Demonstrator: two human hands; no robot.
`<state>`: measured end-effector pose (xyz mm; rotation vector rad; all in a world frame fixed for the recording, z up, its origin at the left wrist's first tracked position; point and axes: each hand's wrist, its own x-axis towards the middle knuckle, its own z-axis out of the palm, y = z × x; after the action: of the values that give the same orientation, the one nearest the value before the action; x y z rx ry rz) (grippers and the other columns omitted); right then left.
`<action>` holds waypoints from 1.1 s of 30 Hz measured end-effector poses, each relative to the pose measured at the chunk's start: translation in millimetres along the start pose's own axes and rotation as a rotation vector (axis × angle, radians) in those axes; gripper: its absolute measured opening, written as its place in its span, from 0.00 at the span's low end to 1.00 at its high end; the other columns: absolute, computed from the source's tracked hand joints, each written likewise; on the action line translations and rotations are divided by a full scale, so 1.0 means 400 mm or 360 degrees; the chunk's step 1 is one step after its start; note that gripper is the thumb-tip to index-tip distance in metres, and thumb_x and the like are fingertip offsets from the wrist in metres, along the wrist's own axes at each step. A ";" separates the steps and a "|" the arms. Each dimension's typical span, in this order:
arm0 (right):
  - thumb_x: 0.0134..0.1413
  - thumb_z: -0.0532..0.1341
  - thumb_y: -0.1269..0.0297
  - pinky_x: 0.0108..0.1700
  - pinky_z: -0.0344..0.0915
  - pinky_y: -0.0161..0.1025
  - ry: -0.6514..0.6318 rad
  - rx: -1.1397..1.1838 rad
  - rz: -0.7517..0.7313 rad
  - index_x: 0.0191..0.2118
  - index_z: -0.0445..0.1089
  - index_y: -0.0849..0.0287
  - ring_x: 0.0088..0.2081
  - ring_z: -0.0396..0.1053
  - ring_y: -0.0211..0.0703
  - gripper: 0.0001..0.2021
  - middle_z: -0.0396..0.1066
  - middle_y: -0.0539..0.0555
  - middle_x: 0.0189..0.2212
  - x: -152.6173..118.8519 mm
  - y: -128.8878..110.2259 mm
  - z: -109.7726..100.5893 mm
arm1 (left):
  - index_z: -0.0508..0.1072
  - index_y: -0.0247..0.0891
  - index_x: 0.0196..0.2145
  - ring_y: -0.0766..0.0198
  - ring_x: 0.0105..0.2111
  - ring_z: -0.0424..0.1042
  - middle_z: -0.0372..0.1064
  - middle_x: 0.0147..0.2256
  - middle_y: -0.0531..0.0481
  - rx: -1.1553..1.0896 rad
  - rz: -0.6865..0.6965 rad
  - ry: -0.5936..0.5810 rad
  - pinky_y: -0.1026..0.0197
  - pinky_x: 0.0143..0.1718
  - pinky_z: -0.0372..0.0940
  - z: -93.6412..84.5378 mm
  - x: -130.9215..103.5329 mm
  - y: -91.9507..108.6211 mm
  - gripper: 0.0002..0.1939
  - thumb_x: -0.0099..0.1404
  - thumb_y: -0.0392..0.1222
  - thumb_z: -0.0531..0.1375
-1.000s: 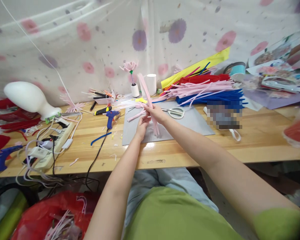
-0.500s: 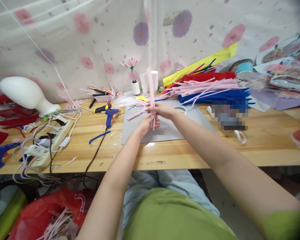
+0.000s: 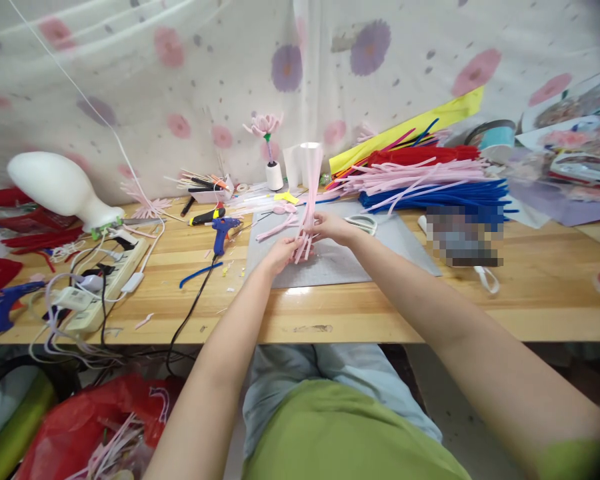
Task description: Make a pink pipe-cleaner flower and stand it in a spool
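Several pale pink pipe cleaners (image 3: 311, 193) stand upright in a loose bundle over the grey mat (image 3: 330, 269). Their lower ends are spread apart. My left hand (image 3: 284, 253) is closed around the lower part of the bundle. My right hand (image 3: 330, 228) grips it a little higher, from the right side. Left of the bundle, short pink pieces (image 3: 277, 229) lie on the mat. White-handled scissors (image 3: 364, 224) rest on the mat behind my right hand.
Piles of pink (image 3: 410, 175) and blue pipe cleaners (image 3: 440, 197) lie at the back right. A blue glue gun (image 3: 224, 235) is left of the mat. A pink flower in a white holder (image 3: 273, 176) stands behind. At left are a power strip (image 3: 111, 283) and a white foam form (image 3: 55, 183).
The bundle has loosened, and its lower ends now fan out. My hands have moved slightly apart, and the view has shifted a little.
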<state>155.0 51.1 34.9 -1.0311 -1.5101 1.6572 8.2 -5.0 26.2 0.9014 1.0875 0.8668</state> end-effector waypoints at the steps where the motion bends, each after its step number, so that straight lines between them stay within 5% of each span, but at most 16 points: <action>1: 0.40 0.65 0.76 0.25 0.69 0.34 0.0004 -0.0007 0.0008 0.30 0.67 0.64 0.23 0.70 0.36 0.08 0.71 0.50 0.22 -0.003 -0.003 0.002 | 0.71 0.30 0.33 0.64 0.26 0.73 0.72 0.27 0.45 0.0038 0.0006 -0.0003 0.62 0.28 0.67 -0.001 0.000 -0.001 0.06 0.59 0.35 0.57; 7: 0.39 0.64 0.77 0.25 0.69 0.35 0.0056 0.0006 -0.0002 0.30 0.67 0.62 0.23 0.70 0.37 0.09 0.71 0.50 0.22 0.000 0.004 0.010 | 0.69 0.32 0.31 0.68 0.20 0.69 0.70 0.21 0.51 0.0200 0.0079 0.0157 0.64 0.26 0.65 -0.009 0.010 -0.010 0.07 0.58 0.40 0.59; 16: 0.38 0.62 0.75 0.26 0.66 0.33 0.0235 0.0132 -0.0018 0.32 0.65 0.60 0.23 0.67 0.34 0.10 0.71 0.49 0.23 0.012 0.018 0.006 | 0.66 0.32 0.31 0.62 0.27 0.73 0.72 0.28 0.44 0.0196 -0.0070 -0.0094 0.60 0.30 0.68 -0.046 -0.005 -0.012 0.05 0.57 0.36 0.58; 21: 0.47 0.52 0.74 0.26 0.65 0.34 0.0735 0.0058 0.0025 0.34 0.61 0.58 0.19 0.59 0.32 0.08 0.59 0.44 0.18 0.025 0.012 -0.022 | 0.63 0.35 0.31 0.71 0.16 0.63 0.62 0.18 0.55 0.0228 -0.0030 0.0027 0.65 0.21 0.65 -0.071 -0.008 -0.015 0.03 0.57 0.33 0.53; 24: 0.50 0.51 0.70 0.32 0.66 0.41 0.1031 -0.0418 0.0014 0.37 0.59 0.57 0.24 0.62 0.36 0.07 0.62 0.47 0.23 0.028 0.020 -0.086 | 0.60 0.37 0.27 0.76 0.10 0.48 0.48 0.14 0.61 0.0230 -0.0004 0.0151 0.72 0.13 0.52 -0.089 -0.018 -0.007 0.03 0.58 0.34 0.49; 28: 0.52 0.54 0.63 0.43 0.61 0.48 0.0945 -0.1388 0.0007 0.39 0.62 0.59 0.38 0.67 0.49 0.09 0.68 0.60 0.36 0.012 0.032 -0.197 | 0.54 0.38 0.21 0.77 0.10 0.41 0.42 0.14 0.61 0.0238 -0.0046 0.0199 0.73 0.11 0.36 -0.120 -0.035 0.005 0.10 0.59 0.40 0.48; 33: 0.55 0.53 0.62 0.42 0.60 0.51 0.0938 -0.1847 0.0100 0.39 0.64 0.60 0.40 0.68 0.53 0.09 0.70 0.64 0.33 -0.001 0.032 -0.295 | 0.54 0.38 0.22 0.77 0.11 0.41 0.42 0.15 0.61 0.0230 0.0049 0.0154 0.72 0.13 0.35 -0.151 -0.054 0.015 0.13 0.61 0.45 0.49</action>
<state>259.8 105.0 19.8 -1.9195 -1.9659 0.2629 -55.9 -11.9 26.5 1.0066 1.2352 0.8730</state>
